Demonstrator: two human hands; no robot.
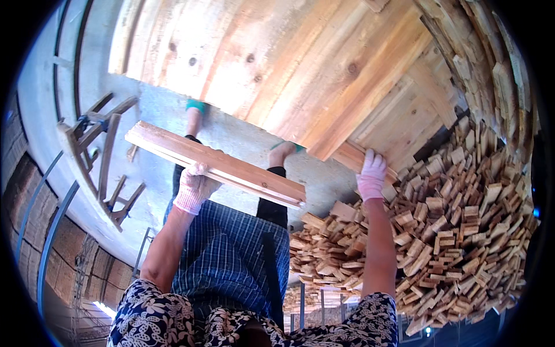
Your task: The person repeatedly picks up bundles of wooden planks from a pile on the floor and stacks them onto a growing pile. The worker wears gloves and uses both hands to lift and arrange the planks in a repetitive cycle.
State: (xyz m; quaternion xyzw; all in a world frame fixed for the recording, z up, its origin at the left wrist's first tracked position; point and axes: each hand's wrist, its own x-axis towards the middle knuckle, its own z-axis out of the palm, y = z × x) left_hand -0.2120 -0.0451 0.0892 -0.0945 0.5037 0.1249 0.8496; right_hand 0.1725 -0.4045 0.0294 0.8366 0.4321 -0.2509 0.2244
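Near: left hand (193,188), grip clamped on narrow planks (237,166) above the floor (243,136). Beyond: right hand (372,175) on a board (349,155) beside the panels (277,63); grip closure, I cannot tell. Apparently, gathering boards; next calls for a secure right hold.

I count two hands (195,188) (372,174), two feet (282,152) and one apron (222,248). One wooden frame (108,156) is at centre left, over a hundred blocks (428,248) at lower right.

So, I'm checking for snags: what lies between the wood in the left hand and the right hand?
In the head view, just concrete floor shows between the wood in the left hand and the right hand.
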